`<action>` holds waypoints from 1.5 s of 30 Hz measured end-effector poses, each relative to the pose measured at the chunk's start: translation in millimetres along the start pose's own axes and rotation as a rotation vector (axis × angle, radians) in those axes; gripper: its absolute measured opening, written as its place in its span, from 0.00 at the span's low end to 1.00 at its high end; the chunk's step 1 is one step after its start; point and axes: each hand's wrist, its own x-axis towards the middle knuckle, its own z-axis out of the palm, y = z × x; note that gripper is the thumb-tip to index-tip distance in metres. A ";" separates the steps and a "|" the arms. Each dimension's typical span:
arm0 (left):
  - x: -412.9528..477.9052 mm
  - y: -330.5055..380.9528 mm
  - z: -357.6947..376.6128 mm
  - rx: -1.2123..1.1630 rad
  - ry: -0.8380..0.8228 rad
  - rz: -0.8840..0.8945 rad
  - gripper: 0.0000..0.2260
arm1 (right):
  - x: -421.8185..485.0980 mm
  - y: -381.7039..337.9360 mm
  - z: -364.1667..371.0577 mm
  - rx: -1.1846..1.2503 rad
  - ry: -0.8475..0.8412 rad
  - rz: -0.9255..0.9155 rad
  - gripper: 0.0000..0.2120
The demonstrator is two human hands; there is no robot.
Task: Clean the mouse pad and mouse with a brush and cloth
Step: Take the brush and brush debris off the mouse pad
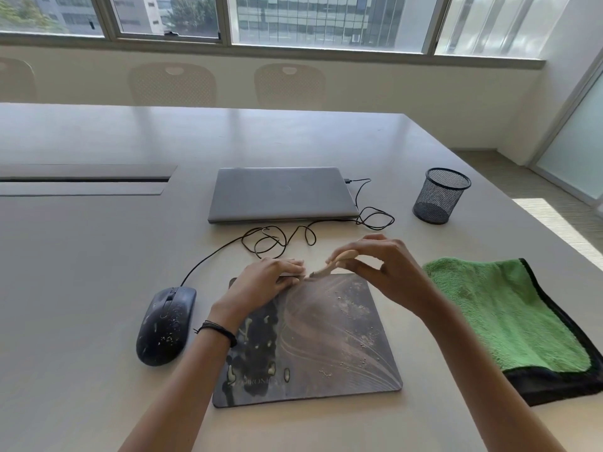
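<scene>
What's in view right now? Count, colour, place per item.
mouse pad: 1, dark with pale crumbs, near centre of table
mouse: 1, black, speckled, left of pad
brush: 1, beige handle, over pad's far edge
cloth: 1, green with black edge, right of pad
laptop: 1, grey, closed, beyond pad
cable: 1, black, looped from mouse to laptop
mesh cup: 1, black, right of laptop
table: 1, pale grey
chairs: 3, beige, behind table
left hand: rests on pad's far edge
right hand: pinches brush
</scene>
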 end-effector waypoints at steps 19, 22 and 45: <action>1.0 -4.5 2.6 -0.011 -0.008 0.000 0.14 | -3.2 15.9 0.0 -0.085 0.048 0.049 0.05; 0.9 -4.2 2.7 -0.015 -0.008 -0.006 0.15 | -4.7 13.9 1.1 -0.109 -0.004 0.035 0.05; -1.3 -0.7 0.1 -0.014 0.008 0.002 0.14 | -1.3 0.9 5.3 0.093 -0.146 0.046 0.07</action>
